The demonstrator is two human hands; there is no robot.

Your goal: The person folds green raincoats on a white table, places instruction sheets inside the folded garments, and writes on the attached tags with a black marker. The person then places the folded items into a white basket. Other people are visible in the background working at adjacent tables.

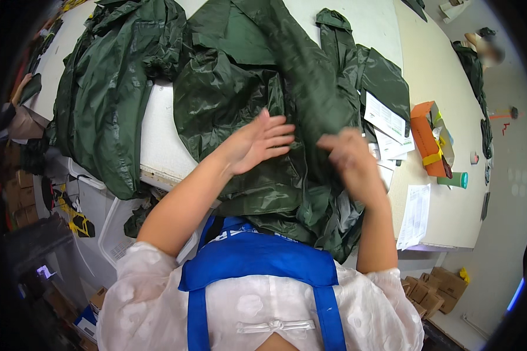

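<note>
A dark green, shiny waterproof garment (228,99) lies bunched over the table's near edge and hangs down against my blue apron (257,260). My left hand (259,140) is over its middle with the fingers spread and nothing in them. To the right, my right hand (354,161) is smeared by motion, its fingers seemingly bent. Whether it holds any cloth cannot be made out. Just beyond it, a long strip of the green fabric, perhaps a sleeve, is blurred too.
Another green garment (108,99) drapes off the white table (164,126) at left, above a white plastic crate (114,225). On the right are printed sheets (414,213), an orange box (427,137) and a green cylinder (454,179). Cardboard boxes (448,286) stand below. Another person's arm (22,88) shows far left.
</note>
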